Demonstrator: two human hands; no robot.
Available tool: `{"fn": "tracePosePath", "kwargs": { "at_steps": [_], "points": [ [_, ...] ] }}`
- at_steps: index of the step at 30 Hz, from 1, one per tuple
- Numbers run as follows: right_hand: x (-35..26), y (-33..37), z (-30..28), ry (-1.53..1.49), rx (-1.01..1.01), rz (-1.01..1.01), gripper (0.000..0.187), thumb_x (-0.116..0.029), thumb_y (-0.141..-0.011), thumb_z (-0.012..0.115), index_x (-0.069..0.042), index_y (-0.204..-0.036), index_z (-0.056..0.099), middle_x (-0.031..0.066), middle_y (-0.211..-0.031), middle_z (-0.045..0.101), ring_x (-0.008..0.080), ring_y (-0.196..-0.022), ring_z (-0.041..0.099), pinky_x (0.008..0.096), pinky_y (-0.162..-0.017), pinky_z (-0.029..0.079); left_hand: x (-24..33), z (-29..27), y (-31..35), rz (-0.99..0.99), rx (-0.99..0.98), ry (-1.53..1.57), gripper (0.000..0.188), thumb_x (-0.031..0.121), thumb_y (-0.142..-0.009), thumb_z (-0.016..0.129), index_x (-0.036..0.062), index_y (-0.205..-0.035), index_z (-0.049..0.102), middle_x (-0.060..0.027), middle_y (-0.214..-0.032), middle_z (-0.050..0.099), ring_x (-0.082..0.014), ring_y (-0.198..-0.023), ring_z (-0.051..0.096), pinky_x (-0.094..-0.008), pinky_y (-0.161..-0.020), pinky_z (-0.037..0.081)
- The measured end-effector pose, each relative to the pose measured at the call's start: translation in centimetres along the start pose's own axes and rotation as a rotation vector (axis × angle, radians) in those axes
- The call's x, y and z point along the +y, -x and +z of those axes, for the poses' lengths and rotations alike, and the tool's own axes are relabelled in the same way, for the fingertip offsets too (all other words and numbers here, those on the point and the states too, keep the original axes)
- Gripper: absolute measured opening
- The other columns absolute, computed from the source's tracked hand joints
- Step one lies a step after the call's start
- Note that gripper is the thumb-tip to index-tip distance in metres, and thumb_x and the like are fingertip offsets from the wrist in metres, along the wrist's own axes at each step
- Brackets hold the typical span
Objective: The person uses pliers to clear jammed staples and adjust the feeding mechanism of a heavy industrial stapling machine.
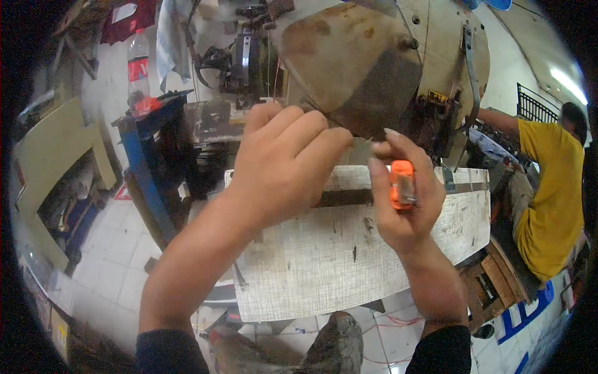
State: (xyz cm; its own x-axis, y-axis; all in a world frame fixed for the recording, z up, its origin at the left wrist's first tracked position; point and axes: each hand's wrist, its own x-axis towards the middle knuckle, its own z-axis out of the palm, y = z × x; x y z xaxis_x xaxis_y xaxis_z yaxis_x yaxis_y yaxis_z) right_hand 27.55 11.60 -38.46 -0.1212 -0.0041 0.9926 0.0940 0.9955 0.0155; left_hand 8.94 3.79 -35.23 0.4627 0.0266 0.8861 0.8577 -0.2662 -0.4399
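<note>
My left hand (289,159) is closed, knuckles up, in front of the machine; whatever its fingertips may hold is hidden behind them. Close by on the right, my right hand (411,193) is curled around a small orange tool (402,184) with a greyish, metal-looking face, whose exact kind I cannot make out. The thumb and forefinger of that hand come near each other, pointing toward my left hand. Something thin may run between the two hands, but it is too faint to tell. Below them lies a white, scuffed work board (317,262).
A large machine with a stained metal cover (342,56) stands ahead. On the left, a plastic bottle (137,71) with a red label stands on a blue metal frame (140,168). A person in a yellow shirt (548,187) sits at right, near a wooden stool (495,280).
</note>
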Motion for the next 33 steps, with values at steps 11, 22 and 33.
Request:
{"fn": "tracePosePath", "kwargs": {
  "at_steps": [11, 22, 33],
  "points": [
    [-0.2, -1.3, -0.3, 0.261, 0.026, -0.38, 0.036, -0.02, -0.074, 0.071, -0.007, -0.106, 0.063, 0.0069, -0.098, 0.067, 0.0262, -0.09, 0.065, 0.0404, -0.077, 0.044, 0.2, 0.0, -0.1, 0.022, -0.04, 0.074, 0.026, 0.011, -0.068, 0.078, 0.0119, -0.089, 0.064, -0.0035, -0.09, 0.066, -0.022, -0.08, 0.063, -0.0362, -0.075, 0.041],
    [-1.0, -0.5, -0.3, -0.004, -0.107, 0.178, 0.031, -0.007, -0.071, 0.072, -0.007, -0.101, 0.064, 0.0106, -0.091, 0.066, 0.0299, -0.083, 0.063, 0.0387, -0.077, 0.046, 0.1, -0.3, 0.4, 0.081, -0.014, 0.005, 0.026, 0.02, -0.068, 0.066, 0.0176, -0.094, 0.064, 0.0028, -0.079, 0.054, -0.0184, -0.078, 0.055, -0.0355, -0.075, 0.04],
    [-2.1, -0.5, 0.3, 0.139, -0.105, 0.344, 0.022, -0.01, -0.079, 0.072, -0.006, -0.098, 0.062, 0.0109, -0.083, 0.064, 0.0301, -0.076, 0.06, 0.0384, -0.073, 0.045, 0.3, -0.3, 0.5, 0.159, -0.122, -0.125, 0.021, 0.023, -0.077, 0.063, 0.0138, -0.095, 0.065, 0.0031, -0.081, 0.05, -0.0149, -0.078, 0.053, -0.0344, -0.078, 0.041]
  ]
}}
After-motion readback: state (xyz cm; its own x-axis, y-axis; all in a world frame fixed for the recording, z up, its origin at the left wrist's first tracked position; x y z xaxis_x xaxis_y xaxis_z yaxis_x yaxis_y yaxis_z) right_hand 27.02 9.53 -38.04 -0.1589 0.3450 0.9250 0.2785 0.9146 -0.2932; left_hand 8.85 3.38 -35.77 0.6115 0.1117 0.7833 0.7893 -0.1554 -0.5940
